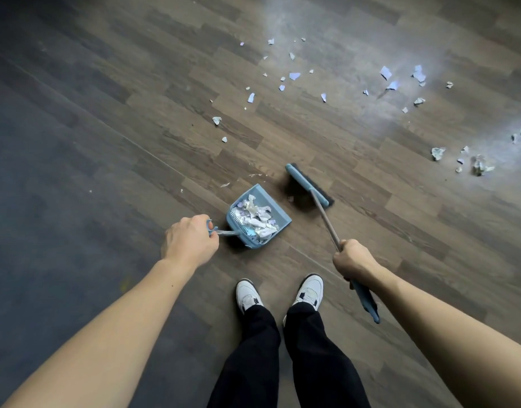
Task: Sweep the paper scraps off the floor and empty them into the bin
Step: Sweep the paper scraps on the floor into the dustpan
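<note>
A blue dustpan (pixel 280 217) stands on the dark wooden floor just ahead of my feet, filled with crumpled white paper (pixel 257 220). My left hand (pixel 188 241) grips the top of its upright handle. My right hand (pixel 353 260) grips the thin pole of a blue broom, whose head (pixel 308 184) with dark bristles rests on the floor just right of the pan's mouth. Several loose paper scraps (pixel 294 75) lie scattered farther ahead, and more crumpled scraps (pixel 478 164) lie at the far right. No bin is in view.
My two white shoes (pixel 280 293) and black trouser legs stand close behind the dustpan. Tiny paper flecks (pixel 255 174) lie just beyond the pan. Wooden floor stretches to the left and behind.
</note>
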